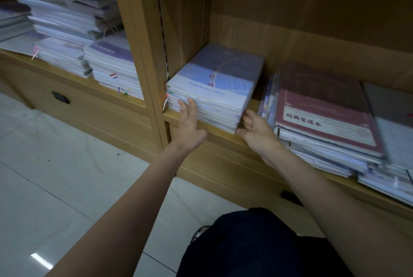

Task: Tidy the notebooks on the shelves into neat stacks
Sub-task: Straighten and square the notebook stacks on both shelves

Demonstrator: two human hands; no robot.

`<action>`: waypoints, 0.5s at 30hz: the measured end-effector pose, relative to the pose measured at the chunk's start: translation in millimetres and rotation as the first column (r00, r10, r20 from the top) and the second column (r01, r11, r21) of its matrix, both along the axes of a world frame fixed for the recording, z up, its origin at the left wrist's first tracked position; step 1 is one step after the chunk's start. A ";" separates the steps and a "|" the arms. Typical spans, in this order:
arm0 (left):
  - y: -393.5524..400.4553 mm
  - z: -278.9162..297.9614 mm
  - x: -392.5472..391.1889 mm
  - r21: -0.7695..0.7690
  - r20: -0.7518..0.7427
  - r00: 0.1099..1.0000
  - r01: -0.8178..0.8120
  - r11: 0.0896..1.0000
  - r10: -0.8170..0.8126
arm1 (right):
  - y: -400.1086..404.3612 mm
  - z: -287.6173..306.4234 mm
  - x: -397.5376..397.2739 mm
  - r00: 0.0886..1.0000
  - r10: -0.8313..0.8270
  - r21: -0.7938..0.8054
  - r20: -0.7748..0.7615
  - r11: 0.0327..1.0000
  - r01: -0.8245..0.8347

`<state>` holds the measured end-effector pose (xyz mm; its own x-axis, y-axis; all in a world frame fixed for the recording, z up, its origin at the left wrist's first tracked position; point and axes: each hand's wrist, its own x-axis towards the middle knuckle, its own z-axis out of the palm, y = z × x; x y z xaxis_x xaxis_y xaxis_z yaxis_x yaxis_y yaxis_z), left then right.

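Here the wooden shelf carries a blue-covered notebook stack against its upright divider. Beside that stack, a red-covered pile sprawls unevenly. Both hands, left hand and right hand, press open-fingered against the blue stack's front, apparently squaring its edges.

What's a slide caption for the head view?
Both hands, left hand and right hand, square up a blue-covered notebook stack on a wooden shelf.
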<state>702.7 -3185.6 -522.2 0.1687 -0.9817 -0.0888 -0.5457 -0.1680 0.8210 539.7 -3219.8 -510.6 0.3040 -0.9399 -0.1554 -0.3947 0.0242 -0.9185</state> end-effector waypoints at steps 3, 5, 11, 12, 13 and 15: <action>1.0 -1.1 -1.1 0.006 0.011 1.000 0.001 1.000 -0.001 | -4.5 1.9 3.9 0.997 -0.006 -0.048 -0.077 0.999 0.002; 3.3 -2.4 2.2 -0.005 0.027 1.000 0.004 1.000 -0.004 | -9.8 6.7 7.0 0.986 -0.128 -0.111 -0.109 0.987 0.116; 5.0 -2.1 5.9 -0.039 0.014 0.999 -0.028 0.999 0.029 | -10.8 11.9 16.6 0.902 -0.274 -0.378 -0.334 0.915 0.138; 4.6 -2.3 4.8 -0.047 0.004 0.999 -0.034 0.998 0.034 | -9.9 10.9 16.7 0.885 -0.273 -0.413 -0.377 0.905 0.104; 4.6 -2.5 4.0 -0.052 0.003 0.999 -0.039 0.998 0.039 | -8.6 11.4 15.7 0.872 -0.265 -0.435 -0.411 0.898 0.068; 4.6 -3.0 2.5 -0.054 -0.003 0.999 -0.047 0.997 0.047 | -9.0 11.5 12.2 0.868 -0.237 -0.442 -0.435 0.897 0.024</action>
<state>705.3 -3181.0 -525.2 0.2150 -0.9759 -0.0358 -0.5365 -0.1487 0.8307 551.9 -3228.8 -499.1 0.1647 -0.9731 0.1610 -0.7971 -0.2275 -0.5594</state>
